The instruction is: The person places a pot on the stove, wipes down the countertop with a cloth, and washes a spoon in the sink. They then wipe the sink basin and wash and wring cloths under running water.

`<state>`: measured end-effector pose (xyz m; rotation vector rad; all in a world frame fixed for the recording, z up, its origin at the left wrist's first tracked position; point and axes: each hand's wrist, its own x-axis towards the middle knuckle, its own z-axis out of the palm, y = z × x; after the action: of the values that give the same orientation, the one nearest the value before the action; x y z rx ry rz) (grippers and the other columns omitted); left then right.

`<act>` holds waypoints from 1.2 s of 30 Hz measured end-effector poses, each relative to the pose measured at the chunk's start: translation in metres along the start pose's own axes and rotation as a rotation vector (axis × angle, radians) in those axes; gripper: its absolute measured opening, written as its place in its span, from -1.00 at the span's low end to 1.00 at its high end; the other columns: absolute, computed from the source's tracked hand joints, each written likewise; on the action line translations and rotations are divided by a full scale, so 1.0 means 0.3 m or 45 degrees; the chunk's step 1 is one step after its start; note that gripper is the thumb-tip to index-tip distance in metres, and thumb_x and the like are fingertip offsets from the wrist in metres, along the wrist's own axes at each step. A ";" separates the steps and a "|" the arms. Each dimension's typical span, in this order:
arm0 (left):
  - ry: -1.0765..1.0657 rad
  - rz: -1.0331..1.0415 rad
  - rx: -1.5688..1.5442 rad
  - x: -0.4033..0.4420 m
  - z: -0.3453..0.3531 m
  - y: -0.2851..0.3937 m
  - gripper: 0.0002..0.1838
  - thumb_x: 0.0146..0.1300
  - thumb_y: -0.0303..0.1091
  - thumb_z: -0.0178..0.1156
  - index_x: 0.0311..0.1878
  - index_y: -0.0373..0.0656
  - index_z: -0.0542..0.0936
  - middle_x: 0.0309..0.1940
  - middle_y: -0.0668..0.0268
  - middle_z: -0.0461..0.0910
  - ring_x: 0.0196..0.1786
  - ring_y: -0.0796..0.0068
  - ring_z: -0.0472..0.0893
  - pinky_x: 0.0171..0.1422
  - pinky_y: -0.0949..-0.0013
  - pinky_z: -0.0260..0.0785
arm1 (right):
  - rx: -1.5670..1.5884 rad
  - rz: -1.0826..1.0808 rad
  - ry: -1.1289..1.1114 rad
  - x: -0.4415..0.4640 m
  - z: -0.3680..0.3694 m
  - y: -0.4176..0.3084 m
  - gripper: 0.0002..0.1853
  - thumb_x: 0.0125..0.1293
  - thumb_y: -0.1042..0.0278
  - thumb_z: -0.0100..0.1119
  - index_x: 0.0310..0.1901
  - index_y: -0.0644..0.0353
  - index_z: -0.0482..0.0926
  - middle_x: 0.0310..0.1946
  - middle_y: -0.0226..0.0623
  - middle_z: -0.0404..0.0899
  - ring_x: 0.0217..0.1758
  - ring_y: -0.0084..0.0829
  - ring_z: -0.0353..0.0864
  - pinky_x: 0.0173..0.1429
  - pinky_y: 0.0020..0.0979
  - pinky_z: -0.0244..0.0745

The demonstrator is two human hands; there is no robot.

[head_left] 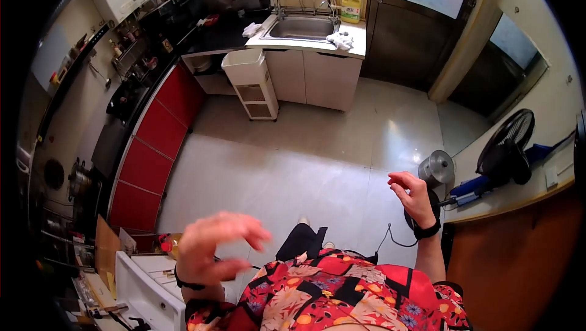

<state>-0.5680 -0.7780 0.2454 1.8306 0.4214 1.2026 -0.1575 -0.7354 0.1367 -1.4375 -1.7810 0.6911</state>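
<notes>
My left hand [213, 242] is raised in front of my body, slightly blurred, with the thumb apart from the fingers and nothing between them. Below it is a white basin [143, 288], and a bottle with a red cap [168, 244] stands close by. My right hand [412, 197] hangs in the air on the other side, fingers loosely bent and thumb held away, gripping nothing. A black band [427, 230] circles that wrist. Nearest to this hand is a lidded metal pot [436, 168] on the floor.
A black fan [506, 148] stands by the right wall. Ahead are a steel sink [302, 28] in a white cabinet, a white rolling rack [251, 81] and a dark door [406, 38]. Red cabinets [146, 148] line the left. A black cable [390, 239] trails near my right arm.
</notes>
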 end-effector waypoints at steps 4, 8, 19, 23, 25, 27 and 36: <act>0.267 -0.302 0.495 0.138 -0.160 -0.277 -0.46 0.10 -0.54 0.22 0.21 -0.23 0.43 -0.13 0.11 0.58 -0.27 0.46 0.56 -0.06 0.40 0.41 | -0.086 0.023 0.027 0.205 -0.039 0.101 -0.78 0.20 0.56 0.13 -0.10 0.33 0.57 -0.30 -0.22 0.62 -0.28 -0.44 0.63 -0.23 -0.51 0.48; 0.318 -0.375 0.831 0.357 -0.342 -0.578 -0.50 0.02 -0.69 0.14 0.12 -0.24 0.49 -0.15 0.18 0.58 -0.31 0.46 0.57 -0.13 0.43 0.41 | -0.020 0.120 0.072 0.438 -0.074 0.199 -0.78 0.22 0.59 0.11 -0.09 0.36 0.56 -0.29 -0.24 0.62 -0.22 -0.50 0.62 -0.13 -0.55 0.49; 0.162 -0.367 0.975 1.116 -0.758 -1.453 -0.66 0.15 -0.43 0.23 0.03 -0.22 0.54 -0.12 0.16 0.55 -0.07 0.18 0.55 0.00 0.29 0.40 | -0.098 0.171 0.226 1.225 -0.146 0.350 -0.80 0.20 0.57 0.12 -0.12 0.35 0.58 -0.26 -0.22 0.62 -0.18 -0.42 0.63 -0.13 -0.48 0.49; 0.065 -0.341 0.915 1.303 -0.717 -1.633 -0.68 0.14 -0.41 0.25 -0.01 -0.22 0.54 -0.12 0.15 0.54 -0.06 0.09 0.53 0.01 0.24 0.39 | -0.134 0.164 0.157 1.423 -0.148 0.417 -0.78 0.18 0.52 0.15 -0.12 0.30 0.59 -0.17 -0.22 0.61 -0.08 -0.39 0.60 -0.09 -0.46 0.47; 0.059 -0.368 0.875 1.386 -0.692 -1.712 -0.67 0.13 -0.43 0.25 0.00 -0.21 0.54 -0.13 0.15 0.54 -0.08 0.09 0.53 0.00 0.25 0.39 | -0.140 0.131 0.162 1.569 -0.134 0.513 -0.78 0.18 0.50 0.16 -0.11 0.29 0.58 -0.12 -0.21 0.60 -0.05 -0.37 0.59 -0.08 -0.44 0.47; 0.041 -0.381 0.861 1.447 -0.676 -1.792 -0.67 0.13 -0.44 0.25 -0.01 -0.20 0.54 -0.16 0.15 0.53 -0.08 0.12 0.53 0.00 0.27 0.39 | -0.114 0.115 0.087 1.726 -0.127 0.617 -0.70 0.18 0.38 0.21 -0.04 0.22 0.57 0.03 -0.18 0.55 0.08 -0.28 0.53 0.09 -0.33 0.44; 0.091 -0.762 0.719 1.528 -0.660 -1.963 -0.63 0.12 -0.49 0.26 0.04 -0.20 0.52 -0.21 0.20 0.58 -0.13 0.36 0.59 -0.01 0.37 0.44 | -0.455 0.026 -0.207 2.376 0.190 1.131 -0.22 0.04 0.10 0.36 0.34 0.00 0.29 0.40 0.10 0.03 0.44 0.07 0.07 0.45 -0.09 0.06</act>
<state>-0.4182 -0.0452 0.0539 1.9032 1.3513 0.7679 -0.0824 0.0380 -0.0145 -1.6734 -2.0987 0.5292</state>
